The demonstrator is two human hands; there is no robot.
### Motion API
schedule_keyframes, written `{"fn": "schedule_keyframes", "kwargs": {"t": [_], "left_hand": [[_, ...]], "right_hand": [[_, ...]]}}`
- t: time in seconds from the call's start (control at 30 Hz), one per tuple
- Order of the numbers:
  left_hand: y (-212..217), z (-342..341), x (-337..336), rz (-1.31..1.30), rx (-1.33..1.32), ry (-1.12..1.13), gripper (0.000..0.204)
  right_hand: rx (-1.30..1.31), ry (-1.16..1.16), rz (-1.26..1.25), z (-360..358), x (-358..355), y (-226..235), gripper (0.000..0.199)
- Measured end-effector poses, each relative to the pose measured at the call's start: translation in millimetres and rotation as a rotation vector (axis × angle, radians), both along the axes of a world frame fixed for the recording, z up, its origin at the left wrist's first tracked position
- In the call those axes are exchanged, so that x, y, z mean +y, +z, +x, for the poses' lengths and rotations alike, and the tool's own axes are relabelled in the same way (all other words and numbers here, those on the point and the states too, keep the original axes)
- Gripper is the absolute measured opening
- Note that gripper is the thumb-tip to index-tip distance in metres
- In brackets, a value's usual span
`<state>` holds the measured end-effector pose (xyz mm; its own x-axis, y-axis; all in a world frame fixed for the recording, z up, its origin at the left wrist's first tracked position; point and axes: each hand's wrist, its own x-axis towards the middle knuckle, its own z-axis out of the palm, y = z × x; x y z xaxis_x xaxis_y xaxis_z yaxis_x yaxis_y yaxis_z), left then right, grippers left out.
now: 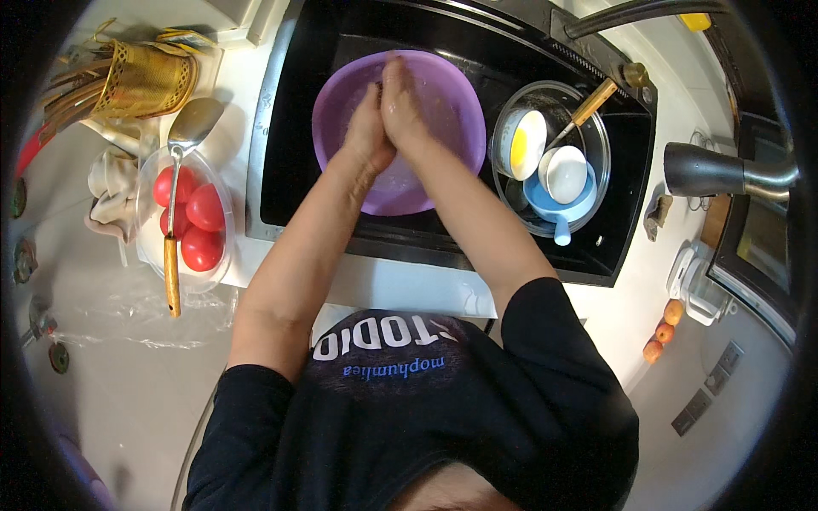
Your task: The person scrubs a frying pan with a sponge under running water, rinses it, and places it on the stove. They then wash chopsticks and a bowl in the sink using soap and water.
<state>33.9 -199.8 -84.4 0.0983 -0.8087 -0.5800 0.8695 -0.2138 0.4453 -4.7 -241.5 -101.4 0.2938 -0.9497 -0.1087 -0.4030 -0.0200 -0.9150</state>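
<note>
Over a purple basin in a black sink, my two hands are pressed together, wet, with fingers pointing away from me. My right hand lies flat against the other, its fingers stretched out. My left hand rests palm inward against it, fingers extended and partly covered. A small dark spot shows near the left fingertips; I cannot make out what it is. Water with some bubbles appears to lie in the basin around and below the hands. Whether anything sits between the palms is hidden.
Right in the sink, a clear bowl holds white bowls, a blue handled dish and a wooden-handled utensil. At left, a ladle lies across a clear container of tomatoes. A faucet reaches over the back right.
</note>
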Motion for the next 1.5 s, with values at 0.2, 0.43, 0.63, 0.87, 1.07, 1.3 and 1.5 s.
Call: {"fn": "schedule_keyframes", "kwargs": {"t": [0.2, 0.43, 0.63, 0.87, 1.07, 1.3, 1.5], "left_hand": [[-16.5, 30.4, 0.2, 0.091, -0.061, 0.028, 0.056], [-10.5, 4.8, -9.2, 0.079, -0.034, 0.042, 0.053], [-42.9, 14.3, -9.7, 0.422, -0.038, 0.040, 0.055], [-65.7, -6.5, -16.4, 0.460, 0.227, -0.082, 0.048], [-112.7, 5.9, 2.7, 0.226, -0.042, 0.036, 0.037], [-34.9, -30.4, -11.0, 0.146, 0.164, -0.081, 0.035], [-57.2, 25.9, 1.3, 0.424, 0.071, 0.022, 0.031]], "right_hand": [[-0.184, 0.196, 0.043, -1.2, 31.0, 15.5, 0.056], [-0.148, 0.087, 0.260, -12.0, -4.8, -22.5, 0.059], [0.136, -0.009, 0.377, -55.2, -30.6, -79.3, 0.047], [-0.416, -0.309, 0.888, -39.1, -6.9, -132.8, 0.044], [-0.064, 0.105, 0.179, -17.9, 48.4, -16.2, 0.054], [-0.083, -0.149, 0.550, -37.6, -1.6, -18.5, 0.064], [-0.227, 0.259, 0.263, -24.7, 41.8, -21.0, 0.059]]}}
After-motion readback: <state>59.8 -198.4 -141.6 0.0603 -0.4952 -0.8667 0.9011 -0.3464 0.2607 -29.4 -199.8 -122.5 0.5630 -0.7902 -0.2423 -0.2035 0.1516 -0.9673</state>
